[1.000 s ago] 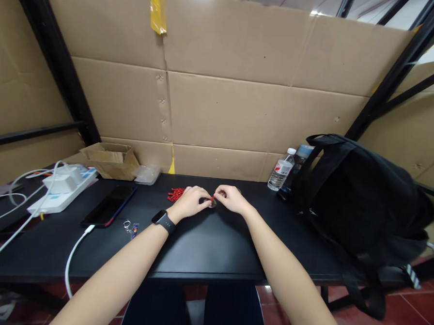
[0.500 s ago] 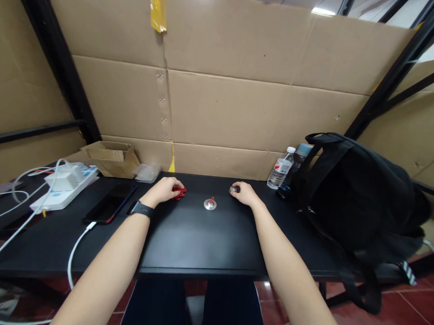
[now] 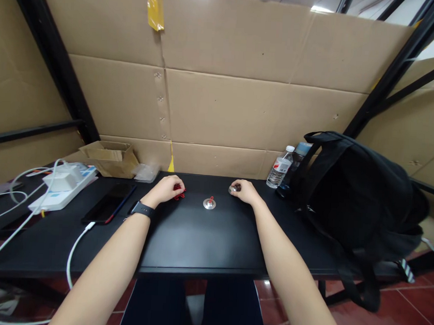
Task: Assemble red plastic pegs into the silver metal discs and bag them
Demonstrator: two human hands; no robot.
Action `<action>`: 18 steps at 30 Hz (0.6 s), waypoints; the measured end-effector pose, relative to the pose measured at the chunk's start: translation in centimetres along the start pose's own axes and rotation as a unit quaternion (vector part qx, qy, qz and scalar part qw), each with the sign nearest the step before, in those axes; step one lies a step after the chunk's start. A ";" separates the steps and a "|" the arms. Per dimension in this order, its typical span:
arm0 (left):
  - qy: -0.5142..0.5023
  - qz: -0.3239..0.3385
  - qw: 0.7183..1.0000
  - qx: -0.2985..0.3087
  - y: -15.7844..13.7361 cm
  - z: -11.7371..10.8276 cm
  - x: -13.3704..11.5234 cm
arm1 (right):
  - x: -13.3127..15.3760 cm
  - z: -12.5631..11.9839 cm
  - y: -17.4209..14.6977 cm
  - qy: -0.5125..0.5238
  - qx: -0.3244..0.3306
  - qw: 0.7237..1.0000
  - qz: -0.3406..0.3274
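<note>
In the middle of the black table lies a small silver domed disc (image 3: 209,204) with a red cord loop on top, much like a finger cymbal. To its left, my left hand (image 3: 165,188) is closed on a bunched red cord (image 3: 180,196) at the table top; the fingers partly cover it. My right hand (image 3: 245,191), on the other side, pinches a second small silver disc (image 3: 232,189) close to the table surface. Much of that disc is hidden behind my fingers. A dark watch (image 3: 142,209) is strapped on my left wrist.
A phone (image 3: 109,204) with a white cable, a white power strip (image 3: 63,186), an open cardboard box (image 3: 110,159) and a clear plastic packet (image 3: 146,173) are on the left. Two bottles (image 3: 280,170) and a black backpack (image 3: 360,204) stand right. Cardboard (image 3: 220,109) walls the back.
My right fingers have shifted slightly on the disc, and more of its rim shows. My left hand is nearly unmoved over the red cord. The view has drifted a little.
</note>
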State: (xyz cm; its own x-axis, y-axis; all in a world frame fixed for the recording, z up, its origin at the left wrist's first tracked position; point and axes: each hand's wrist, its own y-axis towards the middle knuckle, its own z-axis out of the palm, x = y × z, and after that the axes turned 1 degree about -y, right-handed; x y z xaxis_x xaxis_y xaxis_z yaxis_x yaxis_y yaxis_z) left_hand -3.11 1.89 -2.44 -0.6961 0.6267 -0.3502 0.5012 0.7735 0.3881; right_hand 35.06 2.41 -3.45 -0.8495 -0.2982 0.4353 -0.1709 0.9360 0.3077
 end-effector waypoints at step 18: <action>-0.169 -0.014 0.980 -0.107 1.1 2.3 -7.0 | 9.1 1.8 -1.8 0.379 -0.004 0.921 -0.096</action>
State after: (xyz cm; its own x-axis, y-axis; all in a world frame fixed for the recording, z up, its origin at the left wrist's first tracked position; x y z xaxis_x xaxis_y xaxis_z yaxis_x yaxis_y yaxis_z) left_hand 3.50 -1.47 -1.54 -0.4792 0.6297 -0.6114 0.3406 0.7754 0.5317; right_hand 26.72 -1.61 -1.58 -0.2121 -0.5048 0.8368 -0.2754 0.8524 0.4444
